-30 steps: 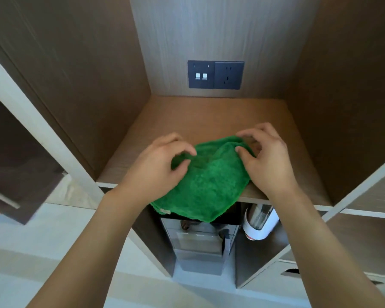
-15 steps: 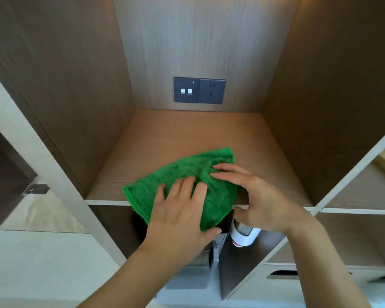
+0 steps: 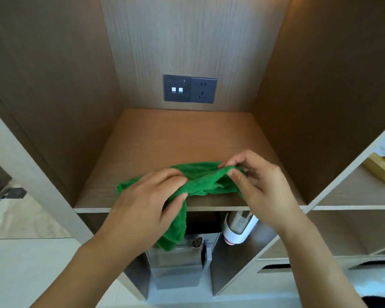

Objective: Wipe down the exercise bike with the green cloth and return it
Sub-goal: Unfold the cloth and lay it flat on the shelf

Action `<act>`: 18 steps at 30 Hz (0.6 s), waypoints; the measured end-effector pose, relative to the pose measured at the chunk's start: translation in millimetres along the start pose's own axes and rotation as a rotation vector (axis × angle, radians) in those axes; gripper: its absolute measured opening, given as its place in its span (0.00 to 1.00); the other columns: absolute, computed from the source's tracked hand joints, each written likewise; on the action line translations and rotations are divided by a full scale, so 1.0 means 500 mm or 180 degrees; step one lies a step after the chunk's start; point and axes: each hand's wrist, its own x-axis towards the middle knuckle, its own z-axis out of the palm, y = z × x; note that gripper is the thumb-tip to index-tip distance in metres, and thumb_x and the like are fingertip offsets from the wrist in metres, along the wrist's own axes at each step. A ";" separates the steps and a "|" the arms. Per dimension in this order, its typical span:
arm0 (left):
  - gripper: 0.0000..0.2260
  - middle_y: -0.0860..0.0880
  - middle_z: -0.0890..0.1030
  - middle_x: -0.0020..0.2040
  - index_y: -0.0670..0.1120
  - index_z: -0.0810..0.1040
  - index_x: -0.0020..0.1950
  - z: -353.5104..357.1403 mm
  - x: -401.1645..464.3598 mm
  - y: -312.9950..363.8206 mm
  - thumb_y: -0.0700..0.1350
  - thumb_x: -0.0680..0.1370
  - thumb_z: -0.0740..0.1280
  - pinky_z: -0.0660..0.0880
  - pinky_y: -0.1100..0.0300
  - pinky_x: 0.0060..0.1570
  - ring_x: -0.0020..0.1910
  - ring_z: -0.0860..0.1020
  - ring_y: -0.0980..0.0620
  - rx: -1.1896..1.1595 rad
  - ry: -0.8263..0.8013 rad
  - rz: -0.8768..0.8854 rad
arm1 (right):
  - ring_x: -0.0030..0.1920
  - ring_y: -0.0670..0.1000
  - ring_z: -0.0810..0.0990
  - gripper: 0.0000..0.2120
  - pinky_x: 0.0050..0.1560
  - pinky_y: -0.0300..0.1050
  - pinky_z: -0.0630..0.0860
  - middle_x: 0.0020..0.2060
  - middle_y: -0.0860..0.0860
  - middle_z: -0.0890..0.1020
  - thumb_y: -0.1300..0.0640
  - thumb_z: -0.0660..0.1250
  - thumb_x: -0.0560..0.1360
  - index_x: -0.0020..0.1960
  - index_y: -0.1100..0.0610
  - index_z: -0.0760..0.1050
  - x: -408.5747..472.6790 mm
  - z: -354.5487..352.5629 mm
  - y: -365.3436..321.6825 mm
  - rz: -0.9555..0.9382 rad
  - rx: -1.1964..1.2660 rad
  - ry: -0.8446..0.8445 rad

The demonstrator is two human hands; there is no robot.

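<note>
The green cloth (image 3: 205, 181) is bunched at the front edge of a wooden cabinet shelf (image 3: 178, 138). Part of it rests on the shelf and a corner hangs down over the edge in front of the compartment below. My left hand (image 3: 149, 201) pinches the cloth's left half between thumb and fingers. At the cloth's right end, my right hand (image 3: 260, 185) grips the upper fold with thumb and fingertips. The exercise bike is not in view.
A dark switch and socket plate (image 3: 189, 88) sits on the back wall of the cubby. Below the shelf are a grey appliance (image 3: 178, 263) and a white cylindrical device (image 3: 237, 227). A side shelf at right holds a yellow box (image 3: 380, 167). Pale floor lies at left.
The cloth lay flat under my palms half a second ago; now both hands have pinched it up into a bunched fold, and a corner hangs over the shelf edge.
</note>
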 end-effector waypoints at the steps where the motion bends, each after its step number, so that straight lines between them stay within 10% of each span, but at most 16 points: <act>1: 0.13 0.58 0.79 0.61 0.51 0.81 0.65 -0.012 0.013 -0.002 0.51 0.86 0.60 0.79 0.54 0.54 0.58 0.79 0.54 -0.0013 -0.0123 -0.0063 | 0.37 0.62 0.81 0.05 0.38 0.62 0.78 0.43 0.49 0.85 0.56 0.67 0.83 0.53 0.46 0.78 0.016 0.002 -0.003 -0.0015 -0.0104 0.0035; 7: 0.14 0.57 0.71 0.49 0.49 0.75 0.45 -0.072 0.077 -0.005 0.52 0.87 0.57 0.74 0.47 0.49 0.46 0.73 0.54 0.0102 -0.0989 -0.0382 | 0.35 0.54 0.80 0.05 0.38 0.56 0.78 0.40 0.48 0.84 0.57 0.70 0.82 0.52 0.47 0.80 0.102 0.017 -0.043 -0.0359 -0.0306 -0.0059; 18: 0.18 0.48 0.77 0.35 0.45 0.76 0.43 -0.165 0.163 -0.062 0.57 0.83 0.58 0.77 0.45 0.43 0.38 0.78 0.47 -0.0157 -0.0189 -0.0297 | 0.48 0.43 0.86 0.04 0.53 0.43 0.81 0.46 0.40 0.87 0.51 0.71 0.80 0.52 0.45 0.84 0.219 -0.004 -0.050 -0.0561 -0.0057 0.0444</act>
